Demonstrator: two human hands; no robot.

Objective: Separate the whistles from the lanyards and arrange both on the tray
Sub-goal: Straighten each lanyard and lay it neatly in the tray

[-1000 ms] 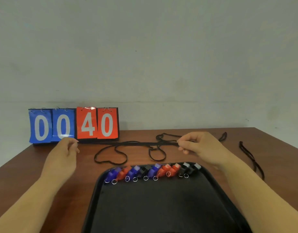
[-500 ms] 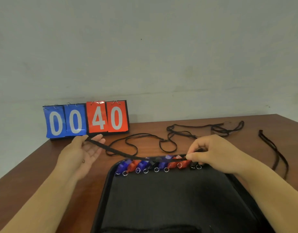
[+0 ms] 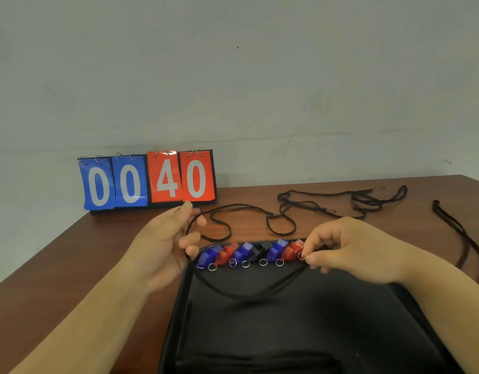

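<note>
The brown wooden bench carries everything, and on it, below and between the two hands, sits the black rectangular tray. Along the tray's far edge, just in front of the fingers, stands the row of blue, red and black plastic whistles, each with a small silver ring toward the person.

The black cord lanyard is what has moved: half a second ago it was stretched taut above the whistle row, and now it sags in a loose loop onto the tray floor just on the near side of the whistles. The left hand has come in from the flip scoreboard's side to the tray's left corner, fingers partly curled with the cord running through them. The right hand stays pinched, thumb and forefinger closed on the cord's other end, right beside the last red whistle.

By my judgement this lanyard is being laid down, the first onto the tray. The tangled remaining black lanyards lie on the bench beyond the right hand, with one more cord well off to its right.
</note>
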